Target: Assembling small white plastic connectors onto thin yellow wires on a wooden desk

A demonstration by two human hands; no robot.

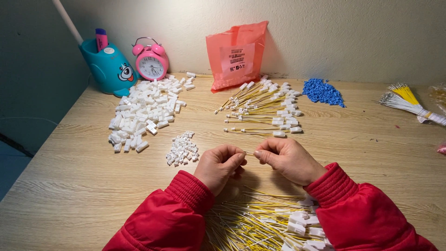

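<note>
Working from the left edge of the table [69,186] across, you have the teal pen holder [110,69] and pink alarm clock [151,62] at the back left corner, then the big heap of white plugs [144,111] and, nearer you, a smaller heap of tiny white plugs [182,148]. Your left hand [220,167] sits just right of that small heap, raised a little off the table over the near edge, wrist bent inward, fingers curled and its grip pinched narrow on something too small to make out. Between the two hands runs a thin yellow wire [249,152], which is the piece in hand; keep it short between the pinches so the tip does not bend, and line it up straight before you press, I would judge. Your right hand [288,160] meets the left nearly knuckle to knuckle, thumb and forefinger closed on the wire's other end, palm turned down, red sleeve resting low. Under both wrists at the near edge lies the loose bundle of yellow wires [260,223]. Behind the hands, toward the back, finished wires with white ends [265,109] fan out before a red bag [237,56]; right of those are a pile of blue bits [323,92] and, at the far right edge, a tied wire bunch [409,100].
</note>
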